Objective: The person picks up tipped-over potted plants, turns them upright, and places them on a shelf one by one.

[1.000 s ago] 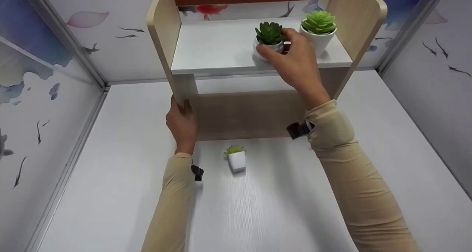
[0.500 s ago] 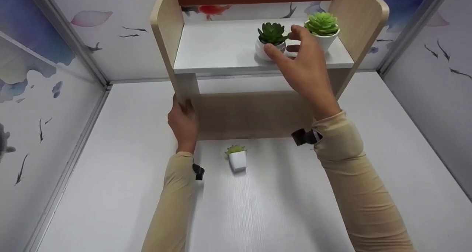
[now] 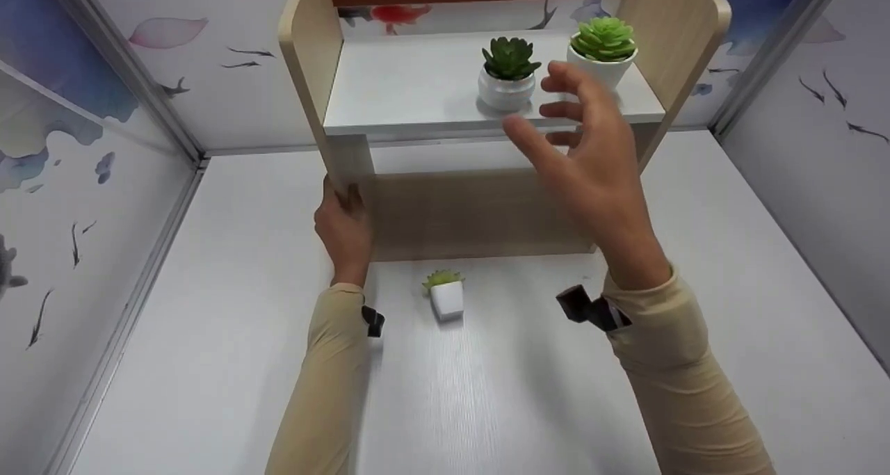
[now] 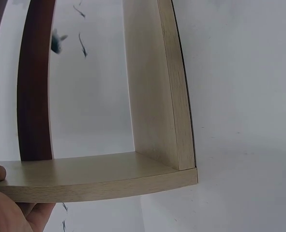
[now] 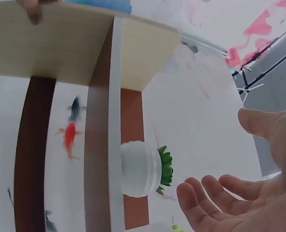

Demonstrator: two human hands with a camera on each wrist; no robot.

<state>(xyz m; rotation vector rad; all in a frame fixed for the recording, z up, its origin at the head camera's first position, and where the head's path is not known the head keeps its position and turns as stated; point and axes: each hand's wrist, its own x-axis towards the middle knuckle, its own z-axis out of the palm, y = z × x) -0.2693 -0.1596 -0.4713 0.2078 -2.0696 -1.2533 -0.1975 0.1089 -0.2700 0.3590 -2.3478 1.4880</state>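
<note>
In the head view my left hand (image 3: 344, 231) grips the left side panel of a small wooden shelf (image 3: 345, 158), thumb inside and fingers outside; the left wrist view shows the same grip on the panel (image 4: 99, 186). My right hand (image 3: 591, 162) is in the air in front of the shelf, fingers spread and loosely bent around nothing. Just beyond its fingertips a dark green succulent in a round white pot (image 3: 506, 85) stands upright on the white upper board (image 3: 403, 78). To its right is a light green succulent in a white pot (image 3: 603, 51), partly hidden by the right hand's fingers.
A third succulent in a square white pot (image 3: 446, 300) lies tipped over on the white table (image 3: 445, 391), in front of the shelf's lower board (image 3: 473, 214). Printed wall panels (image 3: 90, 204) enclose the table at the back and both sides.
My right hand has let go of the dark green succulent's pot and drawn back toward me, down and right. The pot stays on the upper board. My left hand keeps its grip.
</note>
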